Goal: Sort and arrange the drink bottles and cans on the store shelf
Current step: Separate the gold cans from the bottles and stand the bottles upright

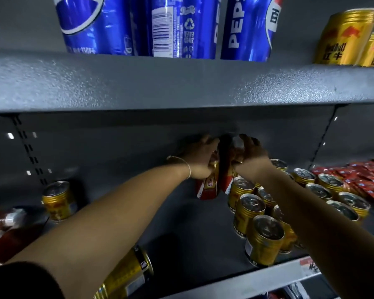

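Observation:
Both my arms reach deep into the lower grey shelf point(181, 223). My left hand point(200, 160) grips the top of a red drink container point(207, 186) standing near the back wall. Beside it, my right hand point(252, 151) holds the top of a second red container point(227, 180). A cluster of several upright gold cans point(266, 240) stands just right of them. One gold can point(58, 200) stands alone at the left, and another gold can point(127, 277) lies on its side under my left forearm.
Blue Pepsi cans point(181, 26) and gold cans point(345, 37) stand on the upper shelf point(181, 83). A dark bottle with a white cap point(7, 225) lies at the far left. Red packets point(367, 178) are piled at the right.

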`<state>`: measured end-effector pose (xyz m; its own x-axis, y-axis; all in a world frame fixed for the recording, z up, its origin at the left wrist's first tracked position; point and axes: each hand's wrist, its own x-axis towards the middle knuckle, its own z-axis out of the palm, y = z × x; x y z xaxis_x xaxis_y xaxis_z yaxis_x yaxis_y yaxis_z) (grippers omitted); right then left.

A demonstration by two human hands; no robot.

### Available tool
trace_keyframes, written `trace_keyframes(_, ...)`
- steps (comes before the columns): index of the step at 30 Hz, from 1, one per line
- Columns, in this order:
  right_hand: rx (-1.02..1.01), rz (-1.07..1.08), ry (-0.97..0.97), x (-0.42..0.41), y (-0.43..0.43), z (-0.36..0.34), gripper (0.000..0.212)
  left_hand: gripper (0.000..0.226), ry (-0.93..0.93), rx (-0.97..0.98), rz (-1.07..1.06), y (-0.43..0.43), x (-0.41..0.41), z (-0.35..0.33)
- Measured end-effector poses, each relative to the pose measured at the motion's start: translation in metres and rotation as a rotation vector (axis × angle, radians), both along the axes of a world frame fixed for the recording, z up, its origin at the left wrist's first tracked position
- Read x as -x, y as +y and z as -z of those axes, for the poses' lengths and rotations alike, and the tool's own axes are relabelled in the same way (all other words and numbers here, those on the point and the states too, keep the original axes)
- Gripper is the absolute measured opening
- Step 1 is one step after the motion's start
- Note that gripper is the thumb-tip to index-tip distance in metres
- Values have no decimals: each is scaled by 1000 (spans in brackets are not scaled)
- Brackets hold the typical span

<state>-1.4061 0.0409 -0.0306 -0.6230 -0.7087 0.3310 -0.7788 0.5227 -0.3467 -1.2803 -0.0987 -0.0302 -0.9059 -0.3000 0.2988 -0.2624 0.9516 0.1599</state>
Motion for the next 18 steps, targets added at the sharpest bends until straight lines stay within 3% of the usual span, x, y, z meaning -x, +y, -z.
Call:
trace_keyframes(4,101,57,-159,5,-15,0,88,84,-8,3,-54,1,-9,-4)
trace_keyframes(9,-9,46,-52,-2,-29,-3,68,77,18,-129,-92,-8,-36,7)
trace_keyframes(15,96,-27,-30,-38,-44,0,52,75,175,-211,-153,-17,-77,22)
trace_keyframes(18,161,-57,-26,-54,-43,0,41,73,203,-159,-211,-24,-99,20)
